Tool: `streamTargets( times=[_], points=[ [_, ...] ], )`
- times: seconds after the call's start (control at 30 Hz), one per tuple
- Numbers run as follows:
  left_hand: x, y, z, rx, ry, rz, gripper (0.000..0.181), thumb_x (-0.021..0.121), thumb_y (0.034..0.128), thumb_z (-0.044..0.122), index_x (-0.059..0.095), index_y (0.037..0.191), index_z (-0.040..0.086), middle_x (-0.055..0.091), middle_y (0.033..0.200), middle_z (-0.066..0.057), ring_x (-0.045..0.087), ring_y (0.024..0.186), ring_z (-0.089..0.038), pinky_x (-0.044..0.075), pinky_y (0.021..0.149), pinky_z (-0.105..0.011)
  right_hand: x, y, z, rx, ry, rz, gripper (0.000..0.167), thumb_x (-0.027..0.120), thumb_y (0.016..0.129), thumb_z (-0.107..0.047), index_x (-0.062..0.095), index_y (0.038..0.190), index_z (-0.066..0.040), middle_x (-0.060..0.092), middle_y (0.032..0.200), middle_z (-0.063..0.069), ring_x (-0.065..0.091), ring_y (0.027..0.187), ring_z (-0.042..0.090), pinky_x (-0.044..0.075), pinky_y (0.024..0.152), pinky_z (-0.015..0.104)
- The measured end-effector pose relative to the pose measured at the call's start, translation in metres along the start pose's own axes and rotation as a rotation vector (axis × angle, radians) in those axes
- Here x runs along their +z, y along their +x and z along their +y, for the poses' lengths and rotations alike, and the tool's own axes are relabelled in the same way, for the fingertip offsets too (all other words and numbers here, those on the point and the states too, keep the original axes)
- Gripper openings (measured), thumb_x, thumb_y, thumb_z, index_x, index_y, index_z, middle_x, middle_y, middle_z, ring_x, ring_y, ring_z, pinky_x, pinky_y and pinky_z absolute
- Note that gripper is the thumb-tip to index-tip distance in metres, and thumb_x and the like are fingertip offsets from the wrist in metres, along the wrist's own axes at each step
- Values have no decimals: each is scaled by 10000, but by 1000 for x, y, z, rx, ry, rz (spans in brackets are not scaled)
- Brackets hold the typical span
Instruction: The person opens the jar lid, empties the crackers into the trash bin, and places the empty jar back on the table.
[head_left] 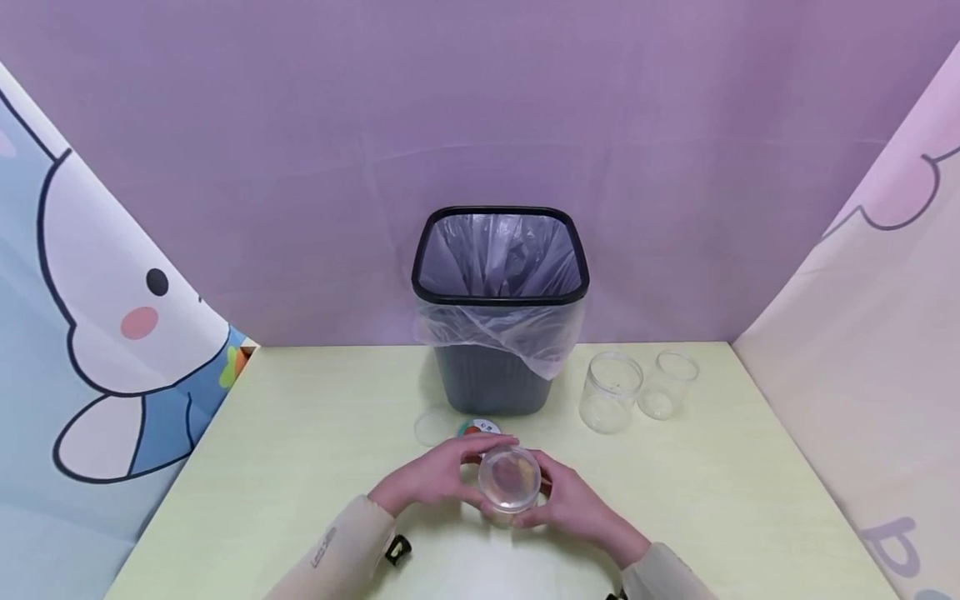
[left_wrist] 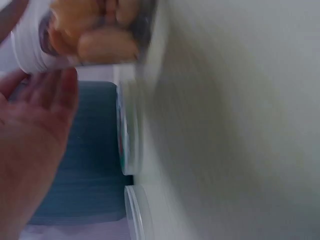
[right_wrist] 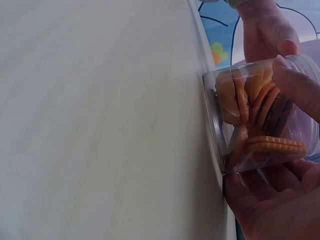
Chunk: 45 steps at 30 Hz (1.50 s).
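A clear plastic jar [head_left: 510,479] with several sandwich biscuits [right_wrist: 267,107] in it is held between both hands, in front of the bin. Left fingers and thumb of the left hand [head_left: 438,475] curl round its left side near the top. On the opposite side, the right hand [head_left: 566,500] grips the jar with thumb in front and fingers behind. A ribbed clear lid or rim [right_wrist: 302,67] tops the jar; whether it is loose cannot be seen. Just behind the hands lie a printed round lid [head_left: 480,427] and a clear round lid [head_left: 433,427].
A grey bin [head_left: 491,375] with a black rim and clear liner stands at the back middle. Right of it are two empty clear jars, a wider jar [head_left: 611,392] and a narrower jar [head_left: 667,385]. Printed cloths hang at both sides of the pale table [head_left: 315,417].
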<state>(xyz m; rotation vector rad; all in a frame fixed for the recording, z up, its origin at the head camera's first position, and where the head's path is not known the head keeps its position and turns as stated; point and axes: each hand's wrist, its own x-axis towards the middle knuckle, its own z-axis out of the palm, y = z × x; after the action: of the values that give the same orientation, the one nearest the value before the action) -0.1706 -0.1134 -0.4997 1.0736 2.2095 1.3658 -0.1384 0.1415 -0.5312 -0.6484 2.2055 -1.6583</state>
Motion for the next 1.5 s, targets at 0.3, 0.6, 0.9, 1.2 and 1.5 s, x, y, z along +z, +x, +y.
streamTargets(
  times=[0.3, 0.6, 0.9, 1.2, 1.5],
  points=[
    [-3, 5, -3, -43, -78, -61, 926, 908, 693, 176, 459, 1502, 218, 495, 1470, 111, 435, 1364, -135, 336, 1124, -351, -1, 0, 2, 8, 24, -20, 892, 912, 688, -195, 476, 1462, -112, 556, 1407, 28, 519, 1287, 270, 412, 1053, 308],
    [12, -4, 2, -49, -83, 86, 914, 902, 692, 198, 469, 1495, 164, 491, 1482, 59, 453, 1355, -171, 341, 1123, -398, 0, -1, -1, -4, 54, -17, 876, 911, 680, -155, 489, 1448, -140, 547, 1415, 8, 497, 1308, 260, 387, 1068, 294],
    [33, -12, 13, -107, -57, 273, 917, 910, 693, 260, 474, 1488, 129, 491, 1484, 38, 439, 1364, -194, 381, 1097, -418, 1, -1, 0, -16, 69, -16, 865, 916, 669, -144, 502, 1429, -138, 558, 1393, 13, 503, 1299, 260, 389, 1069, 292],
    [63, -17, 23, -138, -33, 527, 933, 917, 678, 310, 481, 1472, 86, 483, 1489, -104, 435, 1370, -272, 416, 1068, -430, 2, -1, -1, -23, 67, -5, 842, 910, 672, -156, 516, 1416, -152, 566, 1380, 8, 508, 1290, 255, 393, 1072, 317],
    [78, -16, 30, -174, 17, 642, 967, 914, 650, 349, 473, 1483, 136, 499, 1475, -97, 441, 1366, -267, 324, 1111, -524, 2, -1, 0, -15, 43, 5, 837, 915, 681, -203, 512, 1411, -139, 578, 1358, 1, 525, 1274, 245, 404, 1064, 339]
  ],
)
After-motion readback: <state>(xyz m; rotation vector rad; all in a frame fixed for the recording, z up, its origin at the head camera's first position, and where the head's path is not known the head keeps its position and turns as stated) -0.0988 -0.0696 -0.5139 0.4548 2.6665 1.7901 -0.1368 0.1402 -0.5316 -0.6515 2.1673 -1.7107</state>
